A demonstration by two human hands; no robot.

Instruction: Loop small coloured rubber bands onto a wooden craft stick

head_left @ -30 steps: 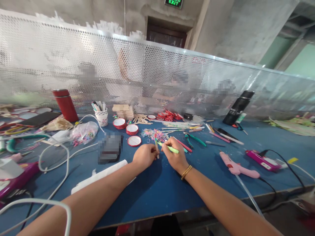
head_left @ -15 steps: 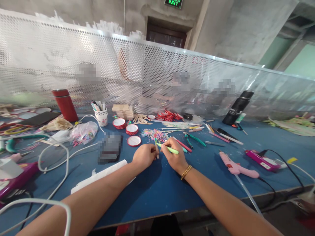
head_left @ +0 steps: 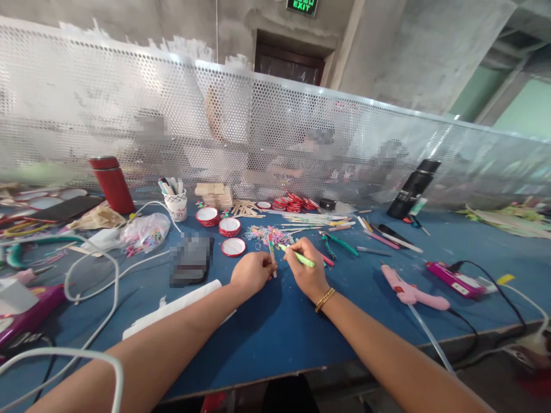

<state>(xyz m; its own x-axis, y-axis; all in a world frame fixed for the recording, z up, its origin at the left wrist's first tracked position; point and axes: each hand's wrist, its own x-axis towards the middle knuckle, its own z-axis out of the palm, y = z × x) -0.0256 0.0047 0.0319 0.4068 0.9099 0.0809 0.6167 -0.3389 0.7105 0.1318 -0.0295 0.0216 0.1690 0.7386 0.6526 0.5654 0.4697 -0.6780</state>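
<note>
My left hand (head_left: 253, 272) pinches a flat wooden craft stick (head_left: 272, 258) that stands nearly upright, its top end coloured red with some green below. In my right hand (head_left: 307, 269) is a light green marker (head_left: 302, 257), held like a pen and pointing left toward the stick. The marker's tip is close to the stick; a small gap seems to lie between them. Just behind both hands is a loose pile of small colourful rubber bands (head_left: 264, 234). A red marker lies partly hidden behind my right hand.
Left of the hands lie a dark blurred device (head_left: 191, 259), a white sheet (head_left: 172, 310) and round red-rimmed lids (head_left: 233, 247). Green-handled pliers (head_left: 342, 244), a pink glue gun (head_left: 411, 291) and its cord are on the right. A perforated metal screen (head_left: 275, 132) stands behind the blue table (head_left: 275, 350).
My right hand and the green marker have shifted slightly right, away from the stick. My left hand keeps its grip on the stick, and the whole view has drifted a little.
</note>
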